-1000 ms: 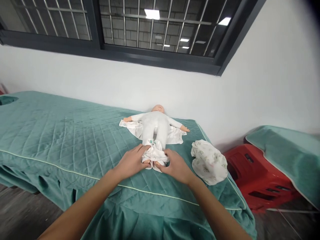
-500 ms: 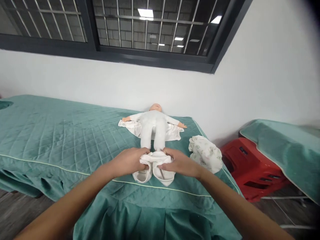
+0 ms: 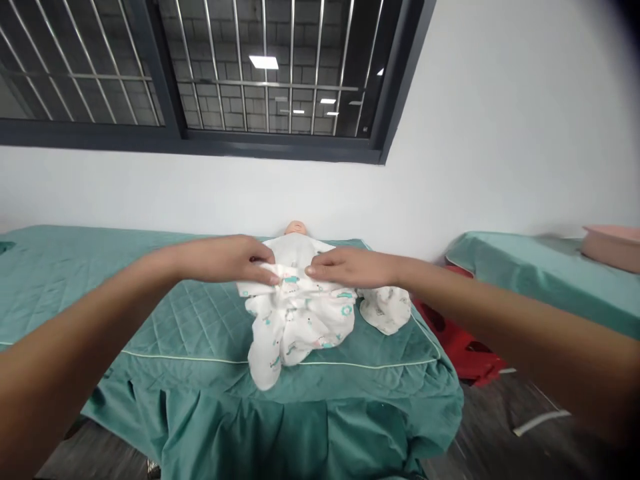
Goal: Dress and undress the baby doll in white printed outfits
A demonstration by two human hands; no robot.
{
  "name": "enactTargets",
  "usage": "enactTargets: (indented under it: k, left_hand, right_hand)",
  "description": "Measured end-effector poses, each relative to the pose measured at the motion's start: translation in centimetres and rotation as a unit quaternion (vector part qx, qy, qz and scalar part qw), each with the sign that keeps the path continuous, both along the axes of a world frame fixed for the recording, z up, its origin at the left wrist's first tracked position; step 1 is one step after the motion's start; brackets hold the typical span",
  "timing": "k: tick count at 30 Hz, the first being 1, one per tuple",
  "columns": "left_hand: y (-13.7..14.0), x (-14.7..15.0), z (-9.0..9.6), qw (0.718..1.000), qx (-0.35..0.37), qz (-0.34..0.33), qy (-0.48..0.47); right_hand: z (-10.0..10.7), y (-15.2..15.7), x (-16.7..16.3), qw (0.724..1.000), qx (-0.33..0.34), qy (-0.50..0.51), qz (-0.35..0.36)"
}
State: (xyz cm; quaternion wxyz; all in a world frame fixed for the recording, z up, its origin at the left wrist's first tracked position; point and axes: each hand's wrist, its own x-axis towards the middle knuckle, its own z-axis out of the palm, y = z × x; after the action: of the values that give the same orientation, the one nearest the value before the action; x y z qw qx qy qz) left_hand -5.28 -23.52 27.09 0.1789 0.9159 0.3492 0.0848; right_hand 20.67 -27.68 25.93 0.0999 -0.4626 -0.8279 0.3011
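A baby doll (image 3: 294, 245) in white lies on its back on the green quilted bed, its head toward the wall. White baby pants (image 3: 300, 320) with small teal prints cover its legs; one leg of them hangs near the bed's front edge. My left hand (image 3: 243, 261) pinches the waistband at the doll's left side of the picture. On the other side, my right hand (image 3: 347, 265) is closed on the same waistband at belly height. The doll's arms are mostly hidden behind my hands and forearms. Beside the pants rests a crumpled white patterned cloth (image 3: 387, 310).
The bed cover (image 3: 190, 333) has a pale piped edge and a gathered skirt. Right of the bed are a red plastic item (image 3: 457, 340), another green-covered surface (image 3: 525, 267) and a pink basin (image 3: 613, 247). Behind is a white wall with a barred window (image 3: 270, 73).
The pants have gone from bunched at the doll's feet to spread over its legs, waistband near the belly. Both my hands have moved up toward the doll's torso. The view has shifted.
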Motion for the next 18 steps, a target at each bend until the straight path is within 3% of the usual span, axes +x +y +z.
enactTargets:
  k: [8, 12, 18]
  left_hand:
    - [-3.5, 0.4, 5.8, 0.992, 0.121, 0.024, 0.012]
    - [-4.8, 0.3, 6.9, 0.987, 0.154, -0.008, 0.053]
    - [-6.4, 0.6, 7.8, 0.967, 0.245, 0.011, 0.066]
  right_hand:
    - [7.1, -2.8, -1.6, 0.997, 0.047, -0.052, 0.007]
    - [9.1, -3.7, -1.8, 0.999, 0.026, -0.036, -0.011]
    - [10.8, -4.9, -2.9, 0.999, 0.015, -0.039, -0.009]
